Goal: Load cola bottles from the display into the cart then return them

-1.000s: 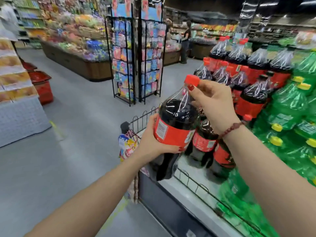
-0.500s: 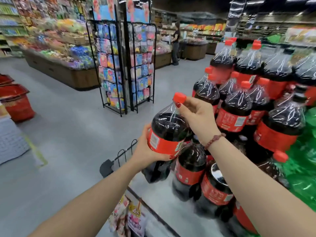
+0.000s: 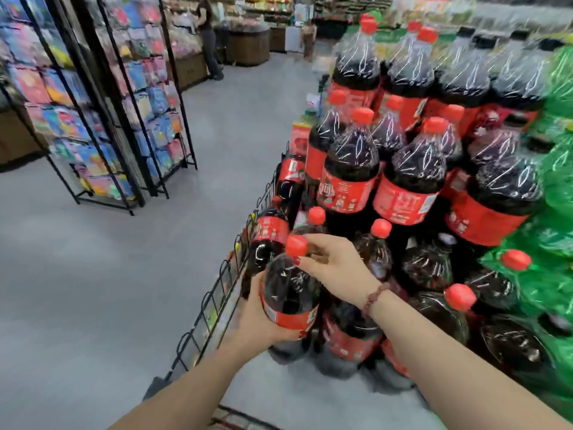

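Red-capped cola bottle (image 3: 290, 293) sits roughly upright at the display's front edge, just beside the black wire rail (image 3: 214, 302). The left hand (image 3: 257, 324) wraps its fingers round the labelled belly, while the right hand (image 3: 336, 265) pinches the neck under the cap. Stacked cola bottles (image 3: 350, 169) crowd close behind.

Front cola bottle (image 3: 290, 293) is at shelf (image 3: 310, 395) front-left, wire rail (image 3: 217, 299) just left, cola stack (image 3: 406, 181) behind, other bottles (image 3: 558, 181) far right, racks (image 3: 102, 119) across aisle.

grey shop floor (image 3: 108, 259), black wire racks (image 3: 102, 119) standing.
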### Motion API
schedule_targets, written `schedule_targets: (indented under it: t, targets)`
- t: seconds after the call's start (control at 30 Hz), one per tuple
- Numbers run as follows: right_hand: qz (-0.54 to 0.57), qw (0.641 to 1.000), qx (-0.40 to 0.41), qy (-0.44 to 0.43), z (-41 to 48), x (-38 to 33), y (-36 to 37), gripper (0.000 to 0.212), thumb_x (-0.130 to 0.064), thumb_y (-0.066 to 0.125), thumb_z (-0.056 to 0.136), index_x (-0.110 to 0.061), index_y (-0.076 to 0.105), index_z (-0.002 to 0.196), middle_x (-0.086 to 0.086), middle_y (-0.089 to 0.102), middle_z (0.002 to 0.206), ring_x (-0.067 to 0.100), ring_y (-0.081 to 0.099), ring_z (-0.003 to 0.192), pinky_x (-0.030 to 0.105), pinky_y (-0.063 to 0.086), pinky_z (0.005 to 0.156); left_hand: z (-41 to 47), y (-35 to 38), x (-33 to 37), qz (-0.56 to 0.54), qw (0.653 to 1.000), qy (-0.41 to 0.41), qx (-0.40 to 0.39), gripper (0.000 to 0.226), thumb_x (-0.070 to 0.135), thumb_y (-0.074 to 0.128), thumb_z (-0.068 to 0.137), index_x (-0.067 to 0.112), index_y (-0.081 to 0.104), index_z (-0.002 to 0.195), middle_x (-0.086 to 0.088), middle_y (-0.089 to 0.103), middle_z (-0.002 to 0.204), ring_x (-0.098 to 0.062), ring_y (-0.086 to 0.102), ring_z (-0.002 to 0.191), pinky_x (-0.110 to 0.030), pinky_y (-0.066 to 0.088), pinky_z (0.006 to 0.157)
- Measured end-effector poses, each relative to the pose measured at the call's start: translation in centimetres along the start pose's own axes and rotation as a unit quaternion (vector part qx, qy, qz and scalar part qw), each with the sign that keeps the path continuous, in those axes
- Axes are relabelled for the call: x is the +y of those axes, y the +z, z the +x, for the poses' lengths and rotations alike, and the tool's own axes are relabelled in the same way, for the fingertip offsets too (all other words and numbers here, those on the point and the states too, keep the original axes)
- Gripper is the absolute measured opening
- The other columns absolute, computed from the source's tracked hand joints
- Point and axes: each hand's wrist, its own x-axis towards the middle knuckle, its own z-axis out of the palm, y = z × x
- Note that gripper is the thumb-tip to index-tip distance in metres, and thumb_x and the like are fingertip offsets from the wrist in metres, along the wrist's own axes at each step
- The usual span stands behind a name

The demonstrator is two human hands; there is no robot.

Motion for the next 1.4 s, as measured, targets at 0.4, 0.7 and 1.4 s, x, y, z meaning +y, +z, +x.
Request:
schedule_targets:
  t: [0.4,0.7,1.4]
  targets:
    - [0.031,0.996,0.065,0.060,-2.1,1.3,1.9,0.027,-0.032,0.067,0.078,-0.039,0.063,0.103,-0.011,0.070,0.105,0.007,0.064,0.106,0.044,0.048,0.099,0.2,0.4,-2.5,-0.007,0.998,-0.013,-0.056,0.105,0.022,0.093,0.040,0.042,0.038,0.126,0.020,0.063,0.120,-0.002,0.061,0.114,-0.027,0.051,0.095]
    - [0.010,0.990,0.108,0.090,-2.0,0.3,2.5,0.017,-0.019,0.067,0.087,-0.033,0.065,0.096,-0.012,0.071,0.097,0.004,0.065,0.098,0.040,0.049,0.097,-0.5,1.1,-2.2,-0.004,1.000,-0.009,-0.023,0.104,0.036,0.092,0.037,0.042,0.035,0.124,0.009,0.061,0.123,0.001,0.060,0.112,-0.026,0.051,0.095]
    - [0.087,0.950,0.267,0.136,-15.2,2.2,4.8,0.039,-0.014,0.074,0.081,-0.038,0.060,0.108,-0.011,0.065,0.115,0.009,0.062,0.108,0.029,0.050,0.092,-6.7,-3.0,-1.7,-0.017,0.996,-0.055,-0.063,0.059,0.010,0.084,0.072,0.033,0.051,0.115,0.017,0.055,0.119,0.000,0.052,0.112,-0.035,0.038,0.103]
